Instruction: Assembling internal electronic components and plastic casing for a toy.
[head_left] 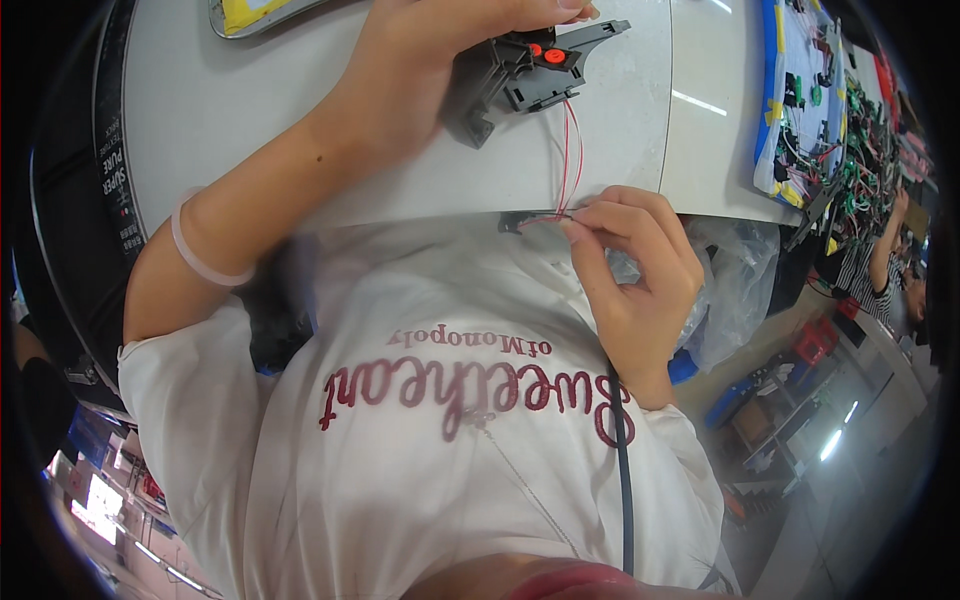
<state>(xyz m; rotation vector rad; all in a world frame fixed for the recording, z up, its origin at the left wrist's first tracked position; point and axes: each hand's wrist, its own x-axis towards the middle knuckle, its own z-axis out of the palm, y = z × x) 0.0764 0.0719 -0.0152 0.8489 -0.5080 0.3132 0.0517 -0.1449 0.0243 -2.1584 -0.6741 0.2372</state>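
My left hand (425, 60) is closed around a black plastic housing (545, 92) above the white table, near the top of the view. Two round orange-red pieces (555, 57) show on the housing. From its lower edge, thin red and white wires (567, 150) run down toward me. Close to the table's near edge, my right hand (645, 250) pinches these wires between thumb and index finger. A small dark piece (514, 221) sits by the wire ends, just left of the pinch; its exact kind is unclear.
A blue-edged tray (768, 110) of wired parts stands on the right, with more green and black parts beyond. A yellow-taped tray (250, 14) lies far left. Clear plastic bags (740, 295) hang below the table edge (720, 205). Another person (880, 265) is at far right.
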